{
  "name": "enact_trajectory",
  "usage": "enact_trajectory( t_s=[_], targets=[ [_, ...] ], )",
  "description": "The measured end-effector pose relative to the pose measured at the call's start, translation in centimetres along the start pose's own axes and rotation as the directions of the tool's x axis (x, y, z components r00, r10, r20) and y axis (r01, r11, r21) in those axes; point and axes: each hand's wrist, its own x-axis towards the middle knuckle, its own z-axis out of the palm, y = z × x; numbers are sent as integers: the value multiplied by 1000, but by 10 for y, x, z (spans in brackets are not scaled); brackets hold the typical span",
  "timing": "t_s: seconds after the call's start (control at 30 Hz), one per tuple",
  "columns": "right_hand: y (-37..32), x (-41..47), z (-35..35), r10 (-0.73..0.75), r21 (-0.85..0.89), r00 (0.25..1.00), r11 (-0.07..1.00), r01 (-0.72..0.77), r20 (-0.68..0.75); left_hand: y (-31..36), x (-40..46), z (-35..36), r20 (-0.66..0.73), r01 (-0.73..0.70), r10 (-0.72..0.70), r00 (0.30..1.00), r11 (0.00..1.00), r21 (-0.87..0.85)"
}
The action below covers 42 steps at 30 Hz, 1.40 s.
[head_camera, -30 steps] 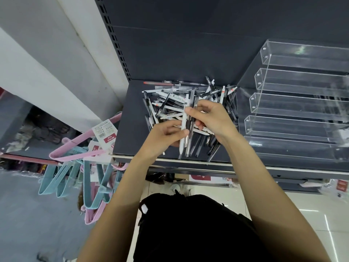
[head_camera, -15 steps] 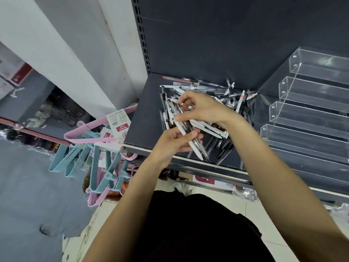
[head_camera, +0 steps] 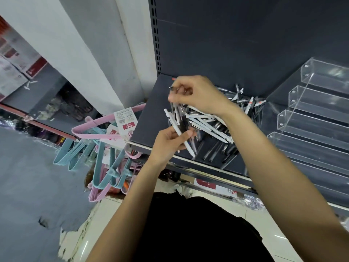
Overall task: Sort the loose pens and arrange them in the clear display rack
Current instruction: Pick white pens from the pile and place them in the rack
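A: Left hand [head_camera: 171, 139]?
B: Grip clenched round a small bundle of white and black pens [head_camera: 181, 127], slanted, tips pointing near-right. Hand sits over the near-left edge of the dark grey metal shelf [head_camera: 149, 118].

A: Right hand [head_camera: 196, 95]?
B: Farther back, above the left hand. Fingers curled, pinching the top end of one dark pen [head_camera: 174, 88]. Motion blur there, so I cannot tell if it holds more than that one.

A: Rest of the stock?
B: Loose pile of white, black and clear-barrelled pens [head_camera: 222, 127] lying criss-cross on the shelf, under and to the right of the right wrist. A few stick up at the far side near the back panel. One red-tipped pen [head_camera: 173, 79] just shows past the right knuckles, far left of the pile.

A: Rack?
B: Clear acrylic stepped display rack [head_camera: 311, 118] on the same shelf, right of the pile, just beside it. Tiers rise toward the far side. No pens seen in the visible troughs.

A: Anything else in frame?
B: Pink and pale blue plastic hangers [head_camera: 102, 148] with a white price tag [head_camera: 125, 118], hanging left of the shelf. Person's black garment [head_camera: 198, 227] at near centre, glossy tile floor below.
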Motion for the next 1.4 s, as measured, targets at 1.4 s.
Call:
enact_trajectory(
  t_s=[1.4],
  targets=[
    [-26,-5,73,-60,-442,987,897,-14,-152,-23,6,3,-189,-88,74,979,994,-67]
  ],
)
